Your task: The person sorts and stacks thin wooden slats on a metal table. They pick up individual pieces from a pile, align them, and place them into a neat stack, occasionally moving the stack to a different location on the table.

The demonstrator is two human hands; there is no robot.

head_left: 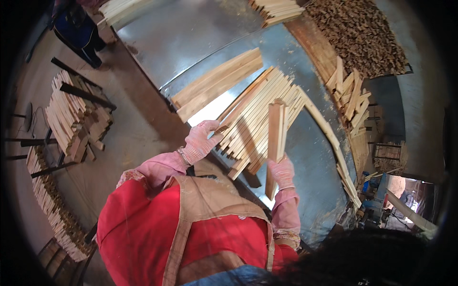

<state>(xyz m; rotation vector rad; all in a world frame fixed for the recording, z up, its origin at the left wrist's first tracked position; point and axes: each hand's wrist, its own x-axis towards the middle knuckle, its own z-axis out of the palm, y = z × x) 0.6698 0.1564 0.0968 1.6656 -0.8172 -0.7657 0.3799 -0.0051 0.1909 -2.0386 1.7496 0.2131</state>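
Observation:
Both my hands wear pale pink-and-white gloves. My right hand (pixel 282 172) is closed around the lower part of a few wooden strips (pixel 276 128), which are held together and tilted up above the rest. Beneath them a row of long pale wooden strips (pixel 253 117) lies side by side on the metal table (pixel 312 167), their near ends uneven. At the row's left edge my left hand (pixel 201 140) has thumb and fingers curled about the near end of a darker wooden strip (pixel 234 116). The fingertips are partly hidden there.
Two wider boards (pixel 219 83) lie left of the row. Long thin strips (pixel 324 126) line the table's right side, with loose offcuts (pixel 350 95) and a big pile of small wood pieces (pixel 355 35) beyond. Stacked strips (pixel 69 112) sit on a metal rack at left. Another person (pixel 78 33) stands far left.

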